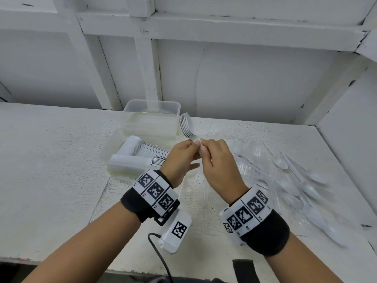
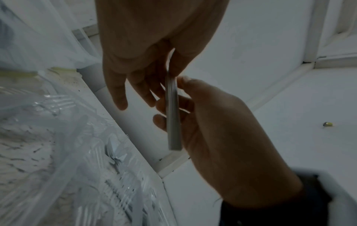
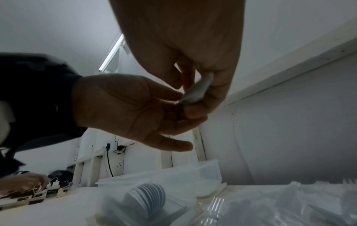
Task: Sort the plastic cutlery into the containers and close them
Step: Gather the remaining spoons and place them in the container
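**Item: nested spoon stack, held in both hands above the white shelf**

Fingers: my right hand [image 1: 219, 162] curls its thumb and fingers round the handles of a stack of white spoons [image 1: 186, 124]. My left hand [image 1: 180, 158] pinches the same handles with thumb and forefinger; its little finger sticks out straight. In the left wrist view the handle ends show as one tight ribbed bundle between the two hands.

Held thing: the spoon bowls fan upward, away from me, beyond the fingertips, raised above the shelf [image 1: 51, 170].

Landmark, open container [image 1: 114, 156]: it lies left of the hands on the shelf, holding rows of nested white cutlery, handles toward the hands. The held stack sits to its right and higher.

Behind that container: an upside-down clear container [image 1: 152, 111], touching it or nearly so; I cannot tell which.

Right of that container, past the hands: crumpled clear plastic wrap [image 1: 240, 160] with clear forks on it, then loose spoons [image 1: 302, 180] spread farther right.
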Tool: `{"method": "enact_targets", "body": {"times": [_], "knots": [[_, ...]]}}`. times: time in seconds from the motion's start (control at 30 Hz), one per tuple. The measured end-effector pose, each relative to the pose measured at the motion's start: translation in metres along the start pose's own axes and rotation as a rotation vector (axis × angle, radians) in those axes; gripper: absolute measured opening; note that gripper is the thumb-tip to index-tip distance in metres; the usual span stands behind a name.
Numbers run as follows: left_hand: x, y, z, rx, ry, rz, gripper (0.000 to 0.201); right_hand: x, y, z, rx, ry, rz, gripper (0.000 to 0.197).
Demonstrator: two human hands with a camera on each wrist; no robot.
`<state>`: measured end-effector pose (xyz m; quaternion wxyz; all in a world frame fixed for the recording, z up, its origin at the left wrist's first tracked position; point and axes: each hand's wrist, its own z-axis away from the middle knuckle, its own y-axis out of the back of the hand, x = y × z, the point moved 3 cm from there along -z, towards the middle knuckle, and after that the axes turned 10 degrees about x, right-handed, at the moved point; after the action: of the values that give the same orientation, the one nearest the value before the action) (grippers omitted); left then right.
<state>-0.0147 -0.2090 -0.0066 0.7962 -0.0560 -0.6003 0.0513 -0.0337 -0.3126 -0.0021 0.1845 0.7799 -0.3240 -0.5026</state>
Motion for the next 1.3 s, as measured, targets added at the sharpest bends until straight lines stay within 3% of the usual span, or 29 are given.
{"method": "enact_targets", "body": {"times": [0.1, 0.2, 0.33, 0.5, 0.63, 0.8, 0.97, 1.07, 1.23, 1.3], "knots": [[0.001, 0.005, 0.0, 0.01, -0.023, -0.007, 0.025, -0.007, 0.004, -0.003, 0.028, 0.087, 0.125, 0.048], [0.006, 0.012, 0.003, 0.016, -0.06, -0.052, 0.023, -0.013, 0.01, -0.012, 0.091, 0.114, 0.116, 0.041], [0.02, 0.028, 0.003, -0.004, -0.172, -0.341, 0.022, -0.026, 0.021, -0.027, 0.177, 0.261, 0.112, 0.041], [0.047, 0.056, -0.001, -0.027, -0.254, -0.582, 0.025, -0.04, 0.016, -0.041, 0.071, 0.547, 0.432, 0.04], [0.059, 0.077, -0.002, -0.15, -0.267, -0.846, 0.027, -0.051, 0.006, -0.052, -0.078, 0.703, 0.493, 0.046], [0.061, 0.093, -0.007, -0.193, -0.201, -0.78, 0.012, -0.055, -0.021, -0.06, -0.545, 0.584, 0.471, 0.043], [0.057, 0.112, -0.019, -0.173, -0.163, -0.74, 0.024, -0.054, -0.045, -0.062, -0.538, 0.608, 0.37, 0.033], [0.057, 0.132, -0.034, -0.048, -0.207, -0.745, 0.016, -0.048, -0.061, -0.067, -0.523, 0.569, 0.353, 0.031], [0.057, 0.19, -0.064, 0.459, -0.32, -0.828, 0.027, -0.034, -0.089, -0.077, -0.476, 0.403, 0.323, 0.029], [0.051, 0.206, -0.071, 0.532, -0.271, -0.887, 0.029, -0.032, -0.104, -0.077, -0.479, 0.354, 0.332, 0.029]]}}
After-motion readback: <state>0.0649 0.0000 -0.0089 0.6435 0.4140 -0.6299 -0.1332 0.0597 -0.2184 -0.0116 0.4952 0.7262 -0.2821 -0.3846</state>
